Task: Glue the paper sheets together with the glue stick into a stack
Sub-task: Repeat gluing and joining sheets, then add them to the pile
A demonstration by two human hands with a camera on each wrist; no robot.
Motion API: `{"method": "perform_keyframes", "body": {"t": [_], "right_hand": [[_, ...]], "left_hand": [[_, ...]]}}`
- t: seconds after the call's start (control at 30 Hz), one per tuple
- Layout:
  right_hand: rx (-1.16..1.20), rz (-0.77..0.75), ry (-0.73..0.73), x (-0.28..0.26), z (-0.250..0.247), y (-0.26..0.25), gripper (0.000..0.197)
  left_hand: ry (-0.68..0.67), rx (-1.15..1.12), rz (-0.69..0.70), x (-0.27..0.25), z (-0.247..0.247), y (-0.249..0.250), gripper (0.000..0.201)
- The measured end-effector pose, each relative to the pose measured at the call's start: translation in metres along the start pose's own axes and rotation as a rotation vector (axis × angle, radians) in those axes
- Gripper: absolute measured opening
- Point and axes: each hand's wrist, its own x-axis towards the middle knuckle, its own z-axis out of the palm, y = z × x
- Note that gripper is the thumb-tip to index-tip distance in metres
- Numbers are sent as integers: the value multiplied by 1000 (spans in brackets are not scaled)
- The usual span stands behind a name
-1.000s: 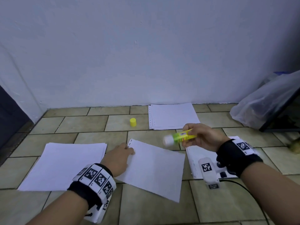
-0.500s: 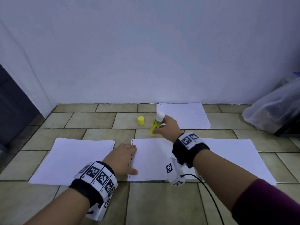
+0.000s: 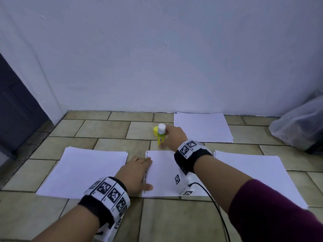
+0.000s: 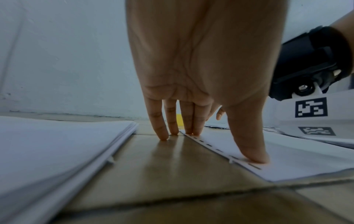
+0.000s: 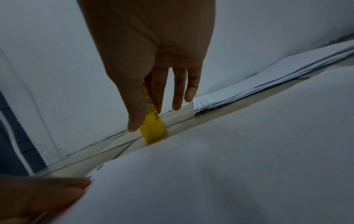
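glue stick standing upright on the tiled floor, uncapped, white tip up, just beside its yellow cap and beyond the far edge of the centre sheet. right hand with thumb and fingers lightly against the tube, straight rather than wrapped round it; hard to tell whether releasing or holding. left hand flat, fingers extended, pressing the punched edge of the centre sheet down. probably mid-task: gluing of this sheet looks finished, joining not yet. more paper waiting in the left pile, right pile and far pile; several sheets left to glue.
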Motion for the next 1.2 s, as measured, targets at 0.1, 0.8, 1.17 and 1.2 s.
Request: {"method": "perform_keyframes", "body": {"t": [0.1,0.8,1.17,1.2], "right_hand": [[42,6,-49,-5,-7,7,70],[-324,374,-259,-141,-86,147,119],[-142,339,-154,-142,-105,99,76],[-103,280,-144,-144,-102,83,76]], "left_hand": [[0,-6,-4,-1,0,0,88],[6,75,-16,-5,0,10,89],[-41,78,15,-7,1,10,96],[-37,80,20,-7,2,10,96]]}}
